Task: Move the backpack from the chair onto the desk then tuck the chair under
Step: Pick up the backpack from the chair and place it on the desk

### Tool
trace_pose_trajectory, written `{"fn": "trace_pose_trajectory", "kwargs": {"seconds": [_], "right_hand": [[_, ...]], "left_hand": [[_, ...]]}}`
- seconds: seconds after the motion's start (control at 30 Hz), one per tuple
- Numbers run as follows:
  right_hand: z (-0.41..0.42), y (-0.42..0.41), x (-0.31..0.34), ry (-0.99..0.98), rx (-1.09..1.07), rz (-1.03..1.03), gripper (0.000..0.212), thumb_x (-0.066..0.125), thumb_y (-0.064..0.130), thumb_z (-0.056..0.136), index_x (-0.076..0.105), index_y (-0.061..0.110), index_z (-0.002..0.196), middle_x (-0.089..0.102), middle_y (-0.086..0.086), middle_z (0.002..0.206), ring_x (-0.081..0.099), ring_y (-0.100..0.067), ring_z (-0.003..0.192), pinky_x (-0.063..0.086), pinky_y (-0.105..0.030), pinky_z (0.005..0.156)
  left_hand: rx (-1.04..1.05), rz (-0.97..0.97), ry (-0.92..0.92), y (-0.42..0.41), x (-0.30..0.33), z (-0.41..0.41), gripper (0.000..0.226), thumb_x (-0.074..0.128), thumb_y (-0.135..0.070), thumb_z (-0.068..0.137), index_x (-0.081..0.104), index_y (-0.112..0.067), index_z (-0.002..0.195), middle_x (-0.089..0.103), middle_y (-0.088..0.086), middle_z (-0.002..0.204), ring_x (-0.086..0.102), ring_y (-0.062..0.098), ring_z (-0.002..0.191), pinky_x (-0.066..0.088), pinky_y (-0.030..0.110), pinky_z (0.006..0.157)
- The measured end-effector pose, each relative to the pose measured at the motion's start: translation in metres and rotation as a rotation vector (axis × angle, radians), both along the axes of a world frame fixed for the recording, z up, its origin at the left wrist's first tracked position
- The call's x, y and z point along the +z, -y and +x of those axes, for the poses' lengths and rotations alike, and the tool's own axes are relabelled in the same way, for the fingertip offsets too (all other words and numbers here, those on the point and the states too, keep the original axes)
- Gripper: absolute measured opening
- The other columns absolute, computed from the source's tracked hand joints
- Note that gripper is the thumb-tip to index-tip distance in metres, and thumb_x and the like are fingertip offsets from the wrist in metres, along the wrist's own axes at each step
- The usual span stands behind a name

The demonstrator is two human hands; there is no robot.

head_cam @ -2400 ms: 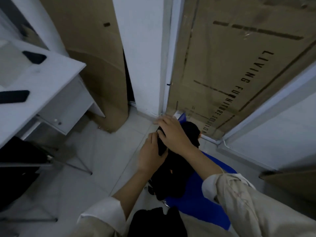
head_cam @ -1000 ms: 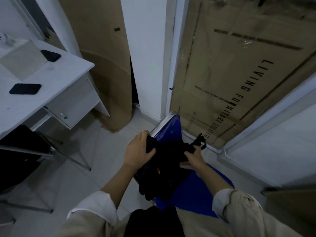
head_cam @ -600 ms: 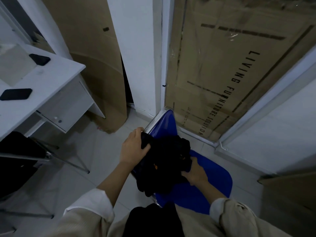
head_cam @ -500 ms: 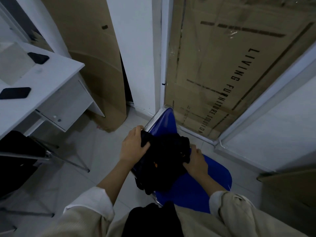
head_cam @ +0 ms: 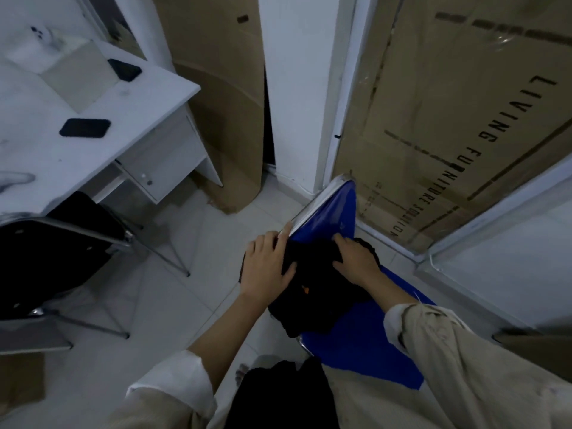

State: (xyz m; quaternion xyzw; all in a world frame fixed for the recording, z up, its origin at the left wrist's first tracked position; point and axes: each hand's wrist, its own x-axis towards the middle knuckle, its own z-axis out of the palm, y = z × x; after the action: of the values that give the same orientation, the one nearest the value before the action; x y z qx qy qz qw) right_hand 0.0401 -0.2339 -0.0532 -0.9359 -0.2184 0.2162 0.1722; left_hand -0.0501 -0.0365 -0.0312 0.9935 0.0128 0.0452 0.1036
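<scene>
A black backpack with a small orange mark lies on the seat of a blue chair, against its blue backrest. My left hand grips the backpack's left side, thumb across the fabric, fingertips near the chair's metal frame. My right hand holds the backpack's top right part. The white desk stands at the upper left, well apart from the chair.
Two black phones and a pale sheet lie on the desk. A black chair with metal legs sits under the desk's near edge. Tall cardboard boxes lean on the wall behind the blue chair. Bare tiled floor lies between desk and chair.
My right hand has moved from the backpack's lower right side up to its top. My left hand keeps its grip. The view has swung a little to the left.
</scene>
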Motion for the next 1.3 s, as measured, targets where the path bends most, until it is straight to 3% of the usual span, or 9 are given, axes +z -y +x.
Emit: {"fn": "trace_pose_trajectory", "kwargs": {"seconds": [0.17,0.37,0.43,0.53,0.63,0.7,0.87,1.1,1.3], "right_hand": [[-0.018,0.010,-0.015,-0.149,0.070,-0.027,0.055,0.060,0.013,0.088,0.032,0.014,0.136,0.059,-0.018,0.117,0.059,-0.030,0.098,0.053,-0.046,0.082],[-0.048,0.028,-0.033,-0.220,0.029,-0.100,0.053,0.054,0.014,0.090,0.031,0.018,0.138,0.057,-0.019,0.119,0.058,-0.032,0.099,0.053,-0.047,0.082],[-0.056,0.033,-0.035,-0.220,-0.003,-0.103,0.052,0.054,0.012,0.090,0.033,0.018,0.137,0.057,-0.019,0.119,0.058,-0.032,0.098,0.053,-0.047,0.082],[-0.072,0.041,-0.033,-0.224,-0.077,-0.079,0.051,0.054,0.009,0.090,0.035,0.017,0.137,0.057,-0.019,0.119,0.058,-0.032,0.099,0.052,-0.045,0.083],[-0.092,0.044,-0.026,-0.201,-0.176,-0.066,0.052,0.055,0.007,0.089,0.037,0.016,0.137,0.057,-0.018,0.121,0.057,-0.032,0.103,0.051,-0.042,0.086],[-0.109,0.043,-0.023,-0.189,-0.222,-0.079,0.051,0.055,0.005,0.089,0.039,0.016,0.136,0.057,-0.018,0.123,0.056,-0.031,0.105,0.050,-0.041,0.089],[-0.159,0.030,-0.019,-0.176,-0.330,-0.077,0.050,0.055,0.000,0.087,0.044,0.014,0.134,0.056,-0.015,0.131,0.054,-0.032,0.114,0.048,-0.041,0.094],[-0.223,0.000,-0.011,-0.121,-0.500,0.061,0.042,0.056,-0.003,0.085,0.054,0.014,0.123,0.061,-0.015,0.120,0.056,-0.033,0.109,0.049,-0.041,0.090],[-0.281,-0.014,0.010,-0.088,-0.600,0.222,0.037,0.054,-0.010,0.085,0.059,0.010,0.115,0.062,-0.015,0.120,0.058,-0.030,0.108,0.051,-0.041,0.091]], "left_hand": [[0.083,-0.277,-0.026,0.003,-0.002,-0.032,0.083,0.038,-0.068,0.085,0.004,-0.028,0.149,0.032,0.006,0.147,0.043,0.023,0.120,0.043,0.040,0.098],[0.179,-0.537,-0.032,-0.004,-0.011,-0.050,0.070,0.046,-0.042,0.095,0.005,-0.026,0.149,0.044,0.010,0.140,0.057,0.023,0.113,0.047,0.030,0.089],[0.190,-0.637,-0.176,-0.012,-0.024,-0.060,0.077,0.052,-0.032,0.093,-0.002,-0.030,0.149,0.043,0.010,0.143,0.060,0.027,0.111,0.048,0.034,0.092],[0.157,-0.597,-0.589,-0.029,-0.052,-0.083,0.077,0.050,-0.031,0.095,-0.004,-0.023,0.150,0.038,0.016,0.147,0.049,0.029,0.126,0.043,0.039,0.104],[0.039,-0.501,-1.020,-0.045,-0.073,-0.109,0.072,0.048,-0.038,0.095,0.008,-0.014,0.149,0.029,0.018,0.152,0.035,0.027,0.137,0.032,0.036,0.113],[-0.015,-0.437,-1.134,-0.054,-0.074,-0.121,0.065,0.046,-0.041,0.096,0.019,-0.013,0.147,0.031,0.016,0.151,0.036,0.025,0.135,0.032,0.031,0.112],[-0.040,-0.422,-1.078,-0.078,-0.055,-0.132,0.054,0.044,-0.039,0.097,0.030,-0.013,0.143,0.040,0.016,0.144,0.042,0.024,0.129,0.035,0.027,0.104],[-0.104,-0.478,-0.916,-0.102,-0.031,-0.147,0.053,0.050,-0.035,0.095,0.033,-0.013,0.141,0.041,0.016,0.143,0.044,0.025,0.127,0.037,0.028,0.102],[-0.243,-0.573,-0.848,-0.080,-0.020,-0.174,0.092,0.066,-0.028,0.086,0.000,-0.018,0.149,0.020,0.016,0.153,0.029,0.028,0.138,0.025,0.035,0.113]]}}
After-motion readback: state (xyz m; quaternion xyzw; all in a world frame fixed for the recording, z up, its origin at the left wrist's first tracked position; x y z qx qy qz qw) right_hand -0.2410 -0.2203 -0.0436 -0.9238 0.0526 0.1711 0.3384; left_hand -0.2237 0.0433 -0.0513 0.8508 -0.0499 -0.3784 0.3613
